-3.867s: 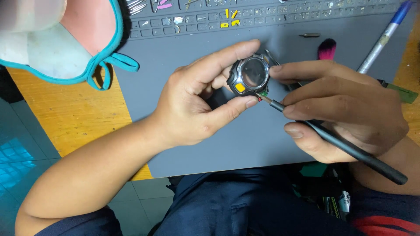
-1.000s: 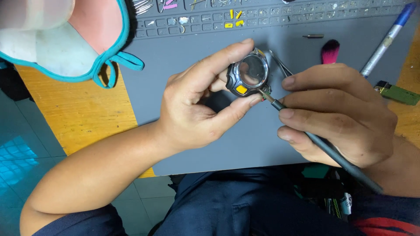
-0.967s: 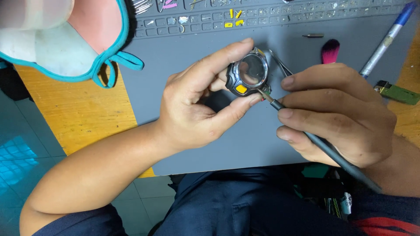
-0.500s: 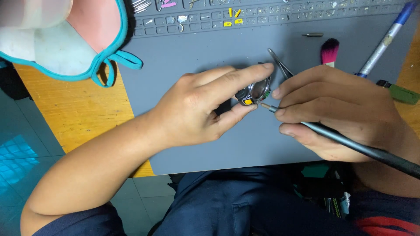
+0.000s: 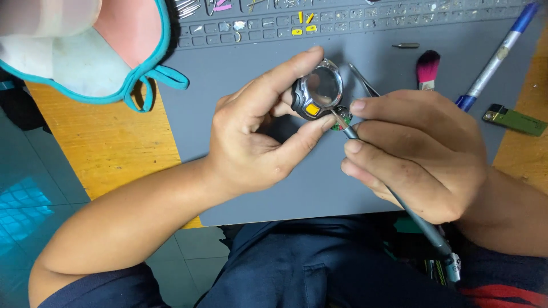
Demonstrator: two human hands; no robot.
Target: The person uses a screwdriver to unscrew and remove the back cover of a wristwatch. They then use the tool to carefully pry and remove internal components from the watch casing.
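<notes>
My left hand (image 5: 260,134) pinches a small round watch case (image 5: 317,92) with a clear face and a yellow button, held between thumb and forefinger above the grey work mat (image 5: 274,68). My right hand (image 5: 419,151) grips a thin dark screwdriver (image 5: 399,202) like a pen. Its tip touches the lower right edge of the watch case, where a small green part shows. A pair of tweezers (image 5: 364,80) pokes out from behind my right fingers.
On the mat lie a pink-tipped brush (image 5: 427,68), a small screwdriver bit (image 5: 405,45) and a blue-and-silver pen (image 5: 494,54). A green lighter (image 5: 514,120) rests on the wooden table at right. Small yellow parts (image 5: 302,23) sit in the mat's tray slots.
The watch case has turned back so its clear face points up at me, after being tilted edge-on half a second ago. The screwdriver's shaft has swung steeper, with its tip still at the case edge.
</notes>
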